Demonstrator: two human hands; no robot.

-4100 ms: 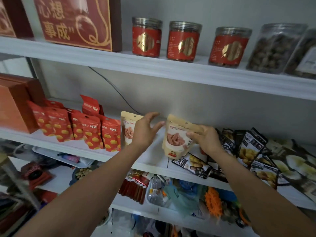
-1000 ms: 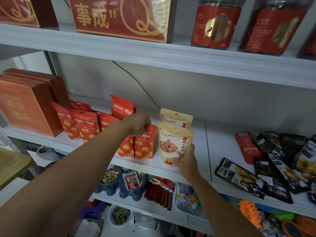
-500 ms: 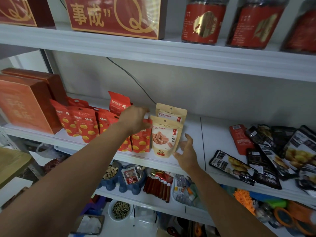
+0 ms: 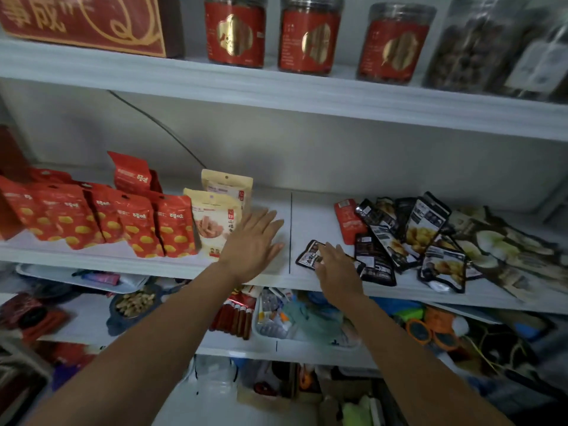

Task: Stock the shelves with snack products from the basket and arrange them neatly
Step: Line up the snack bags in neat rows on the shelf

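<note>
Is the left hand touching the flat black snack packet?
Apart. The head view shows bare white shelf and its dark seam between the left hand and the flat black snack packet.

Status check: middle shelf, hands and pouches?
Left hand open by front beige pouch, upright. Right hand open, fingertips on flat black pouch. Loose heap of black pouches further right.

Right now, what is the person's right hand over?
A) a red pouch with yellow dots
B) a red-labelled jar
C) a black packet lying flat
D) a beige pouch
C: the right hand reaches over the near end of a black packet that lies flat on the middle shelf.
</note>
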